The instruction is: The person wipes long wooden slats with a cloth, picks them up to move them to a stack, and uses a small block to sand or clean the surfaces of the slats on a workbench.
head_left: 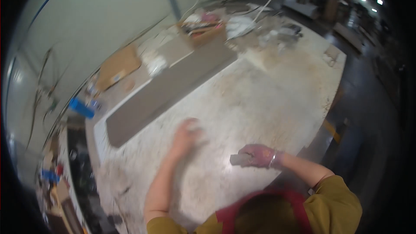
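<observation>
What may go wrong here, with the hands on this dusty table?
1. The left hand is bare and blurred on the dusty table; grit might scrape the skin.
2. The right hand has its grip on a small block near the table's edge; the block may slip and fall off.
3. The long grey slab lies close to the left hand and might be knocked.
</observation>
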Tool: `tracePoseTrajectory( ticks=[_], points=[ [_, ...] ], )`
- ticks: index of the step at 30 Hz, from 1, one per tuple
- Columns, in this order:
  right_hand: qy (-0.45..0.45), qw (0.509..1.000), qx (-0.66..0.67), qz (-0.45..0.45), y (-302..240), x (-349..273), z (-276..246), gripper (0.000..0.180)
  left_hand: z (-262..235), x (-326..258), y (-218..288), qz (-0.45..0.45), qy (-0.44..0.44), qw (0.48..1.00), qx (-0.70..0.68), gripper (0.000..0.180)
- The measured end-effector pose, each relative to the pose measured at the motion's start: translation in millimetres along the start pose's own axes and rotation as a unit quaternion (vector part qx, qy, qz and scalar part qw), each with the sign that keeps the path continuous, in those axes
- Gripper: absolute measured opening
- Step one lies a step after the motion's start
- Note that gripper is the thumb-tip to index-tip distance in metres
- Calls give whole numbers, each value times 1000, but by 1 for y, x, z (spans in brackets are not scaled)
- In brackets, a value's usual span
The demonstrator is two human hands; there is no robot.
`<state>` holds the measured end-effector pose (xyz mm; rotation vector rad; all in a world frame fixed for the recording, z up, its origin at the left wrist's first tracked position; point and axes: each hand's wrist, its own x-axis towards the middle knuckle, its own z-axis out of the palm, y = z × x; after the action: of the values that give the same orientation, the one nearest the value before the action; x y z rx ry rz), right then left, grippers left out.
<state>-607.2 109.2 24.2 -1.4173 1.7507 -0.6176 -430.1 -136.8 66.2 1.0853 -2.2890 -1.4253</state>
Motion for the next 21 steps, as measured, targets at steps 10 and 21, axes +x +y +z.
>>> tracePoseTrajectory(
  ticks=[10,21],
  points=[
    [210,867,421,163,33,23,14,46,-202,285,-168,48,393,825,404,50],
    [87,882,456,81,-12,140,20,50,-195,272,-149,14,215,897,387,58]
  ],
)
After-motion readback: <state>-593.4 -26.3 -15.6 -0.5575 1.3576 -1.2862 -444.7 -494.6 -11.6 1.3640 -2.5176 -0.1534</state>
